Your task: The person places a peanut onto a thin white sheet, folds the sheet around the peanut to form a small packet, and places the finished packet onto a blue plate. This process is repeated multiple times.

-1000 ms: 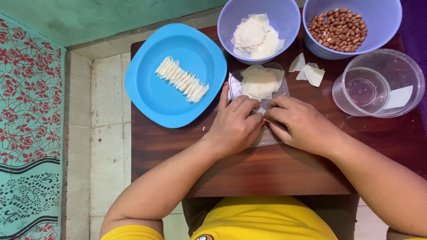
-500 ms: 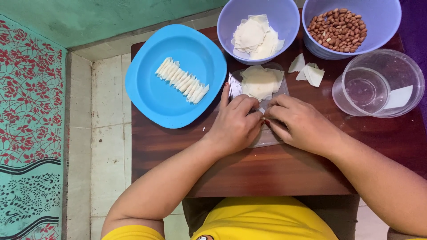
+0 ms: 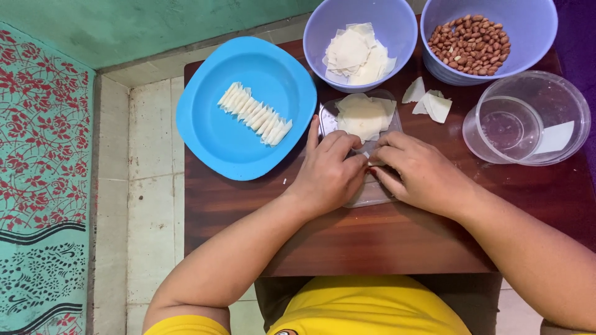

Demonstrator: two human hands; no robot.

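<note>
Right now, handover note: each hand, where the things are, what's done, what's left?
Left hand and right hand: fingertips pinched together on a small white piece over the clear tray.
Wrapper stack lies on the tray's far end.
Done: a row of folded pieces on the blue plate.
Left: more wrappers in the purple bowl; peanuts in the other bowl.

Blue plate [image 3: 211,133], lilac bowls [image 3: 323,25], red-flowered green cloth [image 3: 43,161]

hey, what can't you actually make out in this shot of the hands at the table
- Head view: whatever the left hand and right hand pinch between them; the fingers cover it.
- The clear tray under the hands is mostly hidden by them.
- The peanut bowl is cut off by the top edge.
</note>
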